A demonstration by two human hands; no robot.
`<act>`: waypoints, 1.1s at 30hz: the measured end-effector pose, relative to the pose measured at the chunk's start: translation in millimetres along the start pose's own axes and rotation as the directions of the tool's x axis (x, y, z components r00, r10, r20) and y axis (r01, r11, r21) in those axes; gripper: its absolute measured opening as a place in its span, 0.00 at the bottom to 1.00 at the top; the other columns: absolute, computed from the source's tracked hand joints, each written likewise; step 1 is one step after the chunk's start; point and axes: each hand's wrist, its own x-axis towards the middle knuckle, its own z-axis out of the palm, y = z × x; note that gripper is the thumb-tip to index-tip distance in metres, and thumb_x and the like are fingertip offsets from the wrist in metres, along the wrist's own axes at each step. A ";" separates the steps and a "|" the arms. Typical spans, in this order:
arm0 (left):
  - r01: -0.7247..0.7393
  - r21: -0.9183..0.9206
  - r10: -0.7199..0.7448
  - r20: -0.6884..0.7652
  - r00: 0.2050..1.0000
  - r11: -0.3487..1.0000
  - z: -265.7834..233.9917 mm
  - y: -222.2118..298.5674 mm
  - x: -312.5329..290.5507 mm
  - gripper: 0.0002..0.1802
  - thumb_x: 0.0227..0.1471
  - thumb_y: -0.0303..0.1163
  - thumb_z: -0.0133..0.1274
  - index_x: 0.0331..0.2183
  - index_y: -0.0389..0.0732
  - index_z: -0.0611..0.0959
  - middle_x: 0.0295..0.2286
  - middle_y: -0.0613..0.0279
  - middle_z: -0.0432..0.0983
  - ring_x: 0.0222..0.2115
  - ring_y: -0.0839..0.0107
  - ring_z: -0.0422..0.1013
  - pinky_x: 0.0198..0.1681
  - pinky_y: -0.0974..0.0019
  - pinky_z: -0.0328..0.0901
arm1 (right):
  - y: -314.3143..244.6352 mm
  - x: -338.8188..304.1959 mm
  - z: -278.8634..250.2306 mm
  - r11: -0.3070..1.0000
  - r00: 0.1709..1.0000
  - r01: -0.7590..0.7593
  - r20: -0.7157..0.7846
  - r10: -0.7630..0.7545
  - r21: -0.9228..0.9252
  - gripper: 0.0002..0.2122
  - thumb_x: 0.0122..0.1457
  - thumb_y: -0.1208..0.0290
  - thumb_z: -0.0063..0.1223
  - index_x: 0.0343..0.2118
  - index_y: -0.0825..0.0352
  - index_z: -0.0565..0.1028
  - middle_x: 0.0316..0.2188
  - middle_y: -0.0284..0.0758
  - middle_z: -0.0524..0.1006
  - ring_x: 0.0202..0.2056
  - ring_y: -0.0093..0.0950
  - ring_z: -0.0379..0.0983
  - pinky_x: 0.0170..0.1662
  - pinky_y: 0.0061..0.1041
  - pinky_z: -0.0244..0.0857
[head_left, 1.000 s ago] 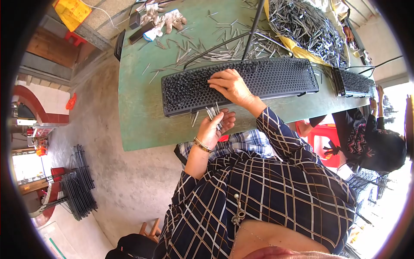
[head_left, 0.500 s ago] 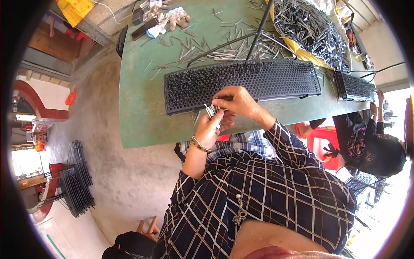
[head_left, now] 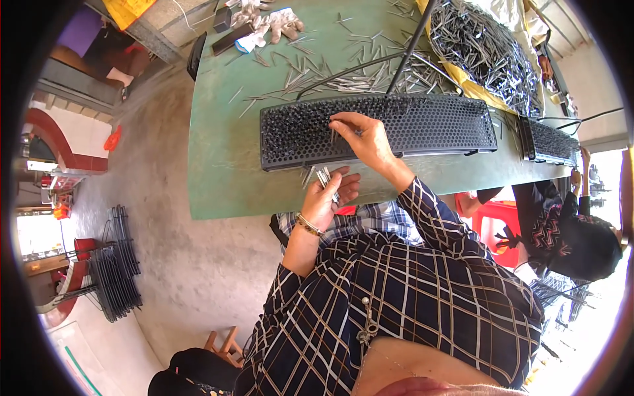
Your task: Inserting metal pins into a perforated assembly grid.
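My left hand (head_left: 318, 203) is closed around a small bunch of thin metal rods (head_left: 324, 177), whose ends stick up past the thumb, just in front of the near edge of a long black perforated rack (head_left: 429, 129). Over the rack's left half, my right hand (head_left: 371, 145) pinches what looks like one thin metal rod, its tip down at the holes; the fingertips partly hide it. Dark pieces fill many holes on the left side of the rack, while the right side shows open holes.
The rack lies on a green table (head_left: 221, 145). Loose rods (head_left: 356, 84) are scattered behind it, near a large heap of rods (head_left: 485, 53) on yellow sheeting. Work gloves (head_left: 284, 25) lie at the far left. Another person (head_left: 574, 241) works at a second rack (head_left: 551, 142) on the right.
My right hand has moved from the rods in my left hand forward and up over the rack. My left hand stays nearly in place with the bunch.
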 end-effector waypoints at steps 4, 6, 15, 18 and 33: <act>0.003 0.000 -0.003 0.015 1.000 1.000 -0.1 -1.5 -4.1 0.21 0.57 0.36 0.46 0.47 0.32 0.69 0.40 0.49 0.74 0.35 0.69 0.73 0.39 0.67 0.70 | -2.0 0.7 5.3 0.997 0.998 0.057 -0.001 -0.057 -0.057 0.09 0.54 0.70 0.55 0.37 0.68 0.77 0.29 0.36 0.79 0.25 0.22 0.72 0.29 0.21 0.66; 0.003 -0.011 -0.003 0.001 1.000 1.000 -2.2 -3.3 -6.2 0.21 0.57 0.36 0.46 0.47 0.32 0.69 0.40 0.49 0.74 0.35 0.69 0.73 0.39 0.67 0.70 | -3.9 -0.3 11.7 0.994 0.996 0.089 -0.006 -0.090 -0.067 0.09 0.54 0.70 0.55 0.37 0.67 0.77 0.30 0.36 0.78 0.24 0.24 0.73 0.29 0.22 0.66; 0.028 -0.025 -0.028 -0.007 1.000 0.999 -0.2 -3.7 -5.0 0.21 0.57 0.36 0.46 0.47 0.32 0.70 0.39 0.50 0.74 0.35 0.69 0.73 0.39 0.68 0.70 | 1.6 -2.2 11.1 0.961 0.980 0.195 0.002 -0.199 -0.197 0.08 0.53 0.73 0.55 0.36 0.67 0.77 0.31 0.37 0.78 0.30 0.28 0.75 0.31 0.22 0.67; 0.031 -0.028 -0.031 -0.009 0.999 0.999 0.7 -1.8 -4.3 0.21 0.57 0.37 0.46 0.47 0.33 0.70 0.39 0.51 0.74 0.36 0.69 0.73 0.39 0.68 0.70 | 2.1 -1.4 10.9 0.944 0.969 0.242 0.013 -0.245 -0.225 0.08 0.52 0.73 0.56 0.35 0.67 0.77 0.30 0.38 0.78 0.30 0.31 0.75 0.32 0.25 0.67; 0.029 -0.047 -0.029 -0.010 1.000 0.998 -2.0 -4.6 -5.9 0.18 0.57 0.34 0.46 0.46 0.33 0.71 0.38 0.51 0.74 0.36 0.69 0.73 0.39 0.66 0.70 | 0.8 -1.5 11.5 0.897 0.940 0.342 0.116 -0.322 -0.280 0.07 0.50 0.75 0.56 0.34 0.67 0.77 0.31 0.39 0.78 0.34 0.37 0.73 0.38 0.30 0.67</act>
